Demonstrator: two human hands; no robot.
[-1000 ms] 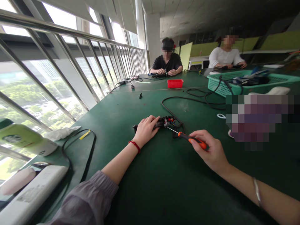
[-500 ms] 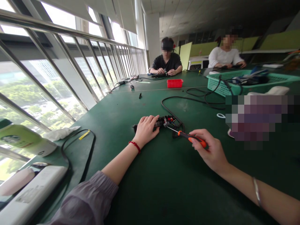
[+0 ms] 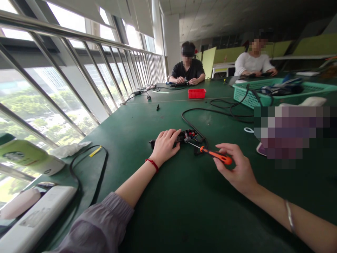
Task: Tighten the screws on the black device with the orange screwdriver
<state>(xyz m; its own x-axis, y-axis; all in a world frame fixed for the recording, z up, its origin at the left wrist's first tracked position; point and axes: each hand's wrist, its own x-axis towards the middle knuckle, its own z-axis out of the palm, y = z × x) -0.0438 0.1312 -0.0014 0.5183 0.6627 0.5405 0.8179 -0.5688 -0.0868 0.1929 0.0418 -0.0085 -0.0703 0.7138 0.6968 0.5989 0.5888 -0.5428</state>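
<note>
My left hand point(image 3: 165, 146) is wrapped over a black corded device point(image 3: 187, 135) and presses it against the green table. Inner parts and a bit of red show at the device's uncovered right end; its middle is hidden under my fingers. A screwdriver point(image 3: 216, 154) with an orange and black handle slants down to the left, its thin shaft reaching the opened end. Whether its tip sits in a screw is too small to tell. Around the rear of the handle are the fingers of my right hand point(image 3: 235, 168), held loosely with the index finger raised.
A black cord point(image 3: 195, 109) loops from the device towards a green basket point(image 3: 247, 95) of dark items. Beyond stands a red tray point(image 3: 197, 93). A power strip point(image 3: 39, 218), a bottle point(image 3: 28, 154) and a flat cable point(image 3: 104, 168) lie left. Two people sit across the table.
My right hand's fingers have loosened and spread around the screwdriver handle, and the handle has turned to show more orange. My left hand and the device stay in place.
</note>
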